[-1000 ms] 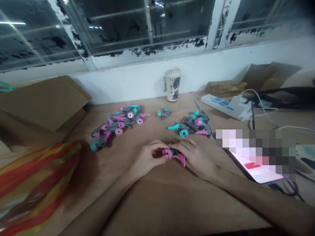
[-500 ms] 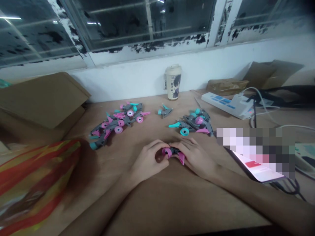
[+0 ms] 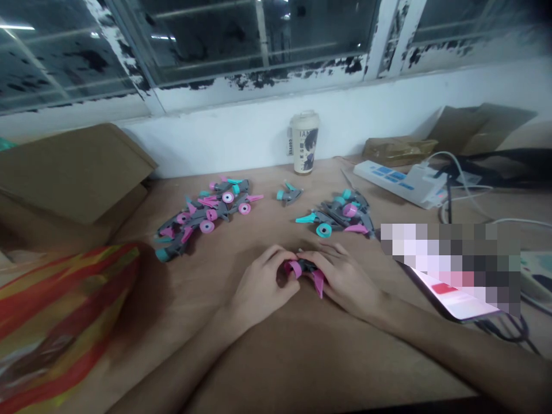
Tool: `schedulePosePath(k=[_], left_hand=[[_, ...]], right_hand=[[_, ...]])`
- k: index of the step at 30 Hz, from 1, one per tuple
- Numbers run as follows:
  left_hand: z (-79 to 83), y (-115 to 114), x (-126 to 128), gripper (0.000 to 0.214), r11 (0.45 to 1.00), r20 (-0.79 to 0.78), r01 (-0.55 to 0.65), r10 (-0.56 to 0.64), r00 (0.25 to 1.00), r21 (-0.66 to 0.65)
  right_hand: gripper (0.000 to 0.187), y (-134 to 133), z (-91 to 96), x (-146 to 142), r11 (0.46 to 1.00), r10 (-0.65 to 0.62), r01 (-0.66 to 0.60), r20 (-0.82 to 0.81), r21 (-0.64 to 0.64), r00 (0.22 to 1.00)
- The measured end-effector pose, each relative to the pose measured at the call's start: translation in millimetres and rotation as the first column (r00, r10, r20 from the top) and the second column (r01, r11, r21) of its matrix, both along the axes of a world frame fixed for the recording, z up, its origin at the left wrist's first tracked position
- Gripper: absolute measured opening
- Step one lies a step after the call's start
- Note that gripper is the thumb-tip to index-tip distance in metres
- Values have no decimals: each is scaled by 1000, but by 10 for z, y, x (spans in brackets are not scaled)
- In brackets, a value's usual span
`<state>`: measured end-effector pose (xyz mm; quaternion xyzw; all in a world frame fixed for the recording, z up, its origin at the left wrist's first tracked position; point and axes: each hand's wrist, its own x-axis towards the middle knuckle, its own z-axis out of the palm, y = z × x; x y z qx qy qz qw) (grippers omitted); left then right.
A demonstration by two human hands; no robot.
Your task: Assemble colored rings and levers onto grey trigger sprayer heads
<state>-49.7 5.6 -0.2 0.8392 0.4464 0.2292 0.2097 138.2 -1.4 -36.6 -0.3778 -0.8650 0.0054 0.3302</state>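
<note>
Both hands rest on the brown table [image 3: 267, 356], meeting at a small grey toy piece with pink parts [image 3: 304, 270]. My left hand [image 3: 263, 284] curls its fingers round the piece's left end with the pink wheel. My right hand [image 3: 340, 276] pinches its right end, where a pink fin sticks out below. Beyond the hands lie two heaps of similar pieces: a pile with mostly pink wheels [image 3: 202, 213] at the left and a pile with teal and pink parts [image 3: 340, 215] at the right. A single grey and teal piece [image 3: 288, 195] lies between them.
A paper cup [image 3: 304, 142] stands by the white wall. Cardboard boxes [image 3: 73, 172] are stacked at the left, a red and yellow bag [image 3: 56, 316] near left. A power strip [image 3: 399, 183] with cables, a black bag and a phone [image 3: 457, 299] lie at the right.
My hands have stayed at the same spot; the fingers have shifted slightly on the pink and grey piece. The view has drifted a little.
</note>
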Motion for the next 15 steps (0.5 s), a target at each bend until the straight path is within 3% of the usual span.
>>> schedulePosePath(k=[3, 7, 15], left_hand=[[-15, -26, 16, 27, 999, -24, -21, 22, 999, 26], [-23, -4, 1, 17, 1000, 35, -29, 29, 999, -12], [-113, 177, -117, 17, 947, 318, 131, -33, 948, -292]], right_hand=[[26, 3, -1, -2, 1000, -9, 9, -6, 0, 1000], [28, -13, 1, -9, 1000, -8, 8, -3, 0, 1000], [27, -49, 38, -48, 997, -57, 59, 30, -57, 998]])
